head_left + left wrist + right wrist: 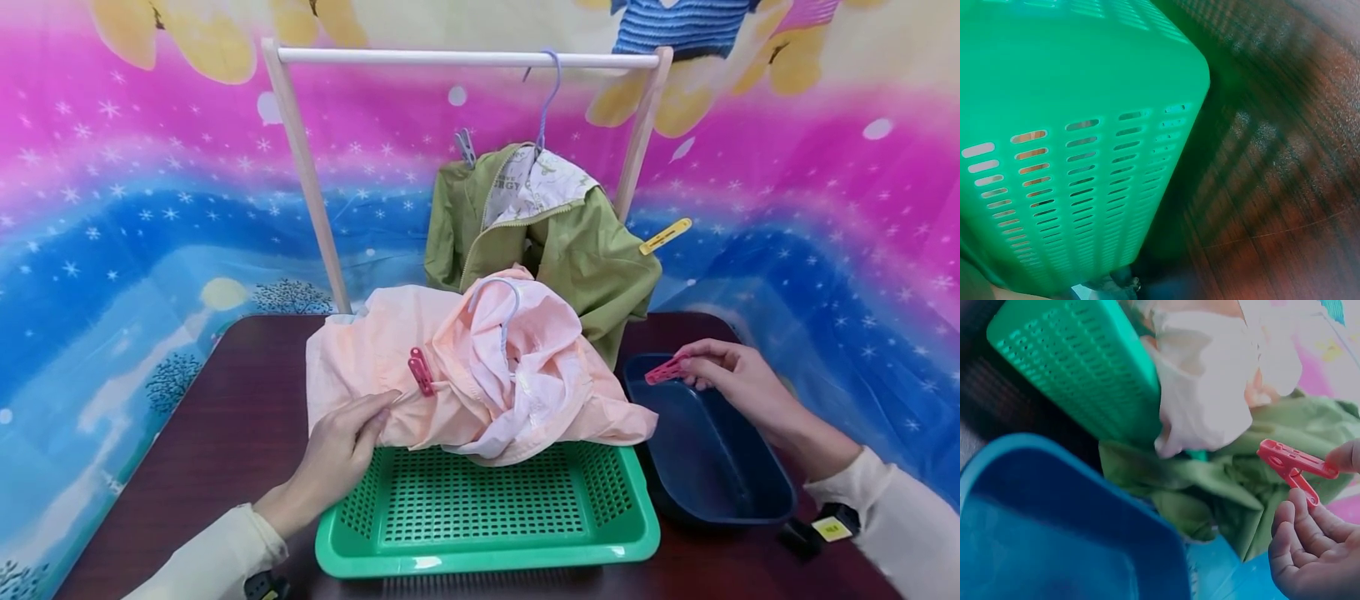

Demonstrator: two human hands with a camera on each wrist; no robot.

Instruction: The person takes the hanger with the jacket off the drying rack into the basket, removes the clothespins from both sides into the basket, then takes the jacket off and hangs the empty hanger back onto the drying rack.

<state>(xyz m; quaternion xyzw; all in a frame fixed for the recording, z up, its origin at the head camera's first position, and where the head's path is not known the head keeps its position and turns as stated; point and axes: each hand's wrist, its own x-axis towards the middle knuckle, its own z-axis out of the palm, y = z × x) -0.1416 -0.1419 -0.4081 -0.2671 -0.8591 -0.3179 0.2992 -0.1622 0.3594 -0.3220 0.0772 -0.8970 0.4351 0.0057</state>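
A patterned cloth walls in the room around a dark tabletop (195,433). From the left, the left hand (333,450) reaches over the basket's side and seems to pinch the edge of the pink shirt (378,312), likely to steady it. A red peg (421,372) grips the shirt just beside those fingers, and a pale hook (517,302) rises from its middle. The shirt lies over the rear of the green basket (487,562), which sits toward the tabletop's front edge. Behind, near the back edge, a rack (412,57) holds a green jacket (600,258) by a hanger (553,92); a grey peg (465,148) and a yellow peg (663,237), presumably, keep its shoulders in place. By the right edge, the right hand (738,383) pinches another peg (1288,464) above the tub (697,442), thumb and fingertip on separate legs, probably for easy squeezing.
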